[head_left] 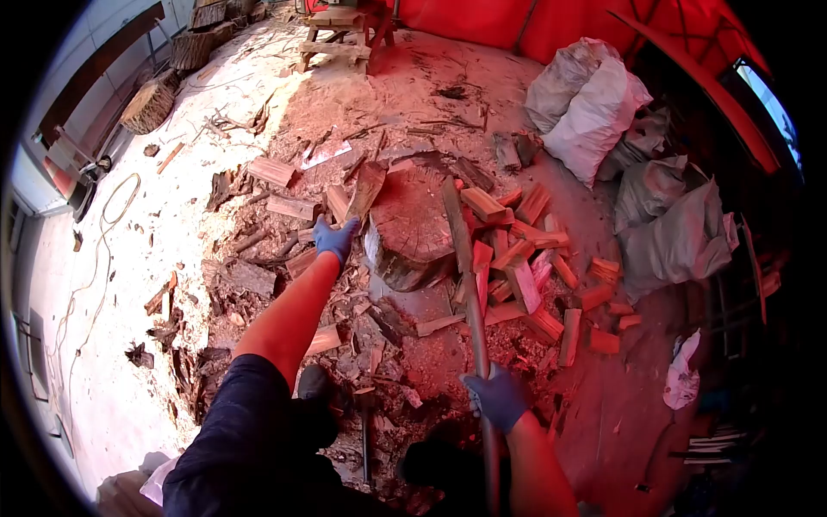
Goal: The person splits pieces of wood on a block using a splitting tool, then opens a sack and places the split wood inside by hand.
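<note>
I had the left arm (289, 306) stretched forward, its dark sleeve (228, 405) ending near the elbow and the back of the hand turned up toward the camera. The left grip (334, 239), in a blue-grey glove, was released — thumb and fingers spread apart at the left side of the chopping block (422, 215). The split piece of wood (368, 188) stood tilted along the block's left edge, just beyond that grip, with its lower end beside the thumb; whether the two touched, I could not tell.

The right arm (538, 465) came up from the bottom of my view, well apart from the left one. The right grip (500, 396), gloved as well, was clenched around a long wooden shaft (469, 276). The shaft passed through the fist and slanted up to the right side of the block, where its far end overlapped the edge — resting there or held above it, I could not tell.

Right of the shaft I saw a heap of split firewood (521, 267), with filled sacks (594, 112) farther back. Bark scraps (250, 277) littered the floor (142, 284) left of the block, and a dark-handled tool (367, 439) lay near the boot (316, 383).
</note>
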Demonstrator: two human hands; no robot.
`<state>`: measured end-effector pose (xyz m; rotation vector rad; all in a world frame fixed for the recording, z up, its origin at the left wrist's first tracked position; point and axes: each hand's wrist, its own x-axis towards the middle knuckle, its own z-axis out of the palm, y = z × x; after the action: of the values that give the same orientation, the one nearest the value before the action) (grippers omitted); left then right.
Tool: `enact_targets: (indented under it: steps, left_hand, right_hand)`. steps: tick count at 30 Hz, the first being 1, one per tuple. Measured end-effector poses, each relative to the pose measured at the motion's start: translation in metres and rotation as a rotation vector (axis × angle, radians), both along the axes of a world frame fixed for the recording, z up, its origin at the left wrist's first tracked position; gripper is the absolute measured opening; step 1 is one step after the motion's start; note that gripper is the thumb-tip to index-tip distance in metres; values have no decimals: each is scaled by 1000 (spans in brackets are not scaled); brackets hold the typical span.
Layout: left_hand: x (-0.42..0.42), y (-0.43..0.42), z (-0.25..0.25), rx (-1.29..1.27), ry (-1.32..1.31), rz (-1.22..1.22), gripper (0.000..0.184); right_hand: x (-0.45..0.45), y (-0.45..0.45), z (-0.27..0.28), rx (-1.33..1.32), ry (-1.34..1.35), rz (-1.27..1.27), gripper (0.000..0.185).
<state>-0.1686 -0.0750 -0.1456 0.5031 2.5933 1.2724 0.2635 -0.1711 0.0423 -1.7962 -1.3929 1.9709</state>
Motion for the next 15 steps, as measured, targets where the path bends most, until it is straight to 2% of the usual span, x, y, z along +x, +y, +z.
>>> enact_targets:
  steps: [1, 3, 5, 7, 9, 10, 11, 13, 15]
  left_hand:
    - [-5, 3, 11, 150, -47, -69, 113]
    - [-12, 18, 13, 171, -38, -92, 114]
    - [-27, 30, -6, 88, -42, -107, 113]
    - [-47, 47, -20, 28, -35, -124, 112]
    - [-62, 67, -35, 89, 235, -335, 109]
    - [-68, 79, -37, 79, 111, -431, 102]
    - [-79, 96, -57, 8, 97, -439, 94]
    - [-96, 121, -81, -27, -114, -373, 92]
    - [-95, 129, -96, -34, -81, -329, 96]
  right_hand:
    - [2, 1, -1, -16, 0, 20, 27]
    - [0, 6, -4, -51, -11, 44, 29]
    - [-4, 9, -8, -22, -97, 16, 24]
    - [-4, 12, -16, -17, -137, 34, 27]
    - [-5, 18, -21, -3, -179, 51, 31]
    - [-5, 21, -20, -22, -199, 94, 31]
    - [-6, 23, -19, -43, -214, 139, 31]
    - [-7, 25, -21, -93, -223, 157, 31]
    - [-8, 29, -22, -142, -231, 168, 32]
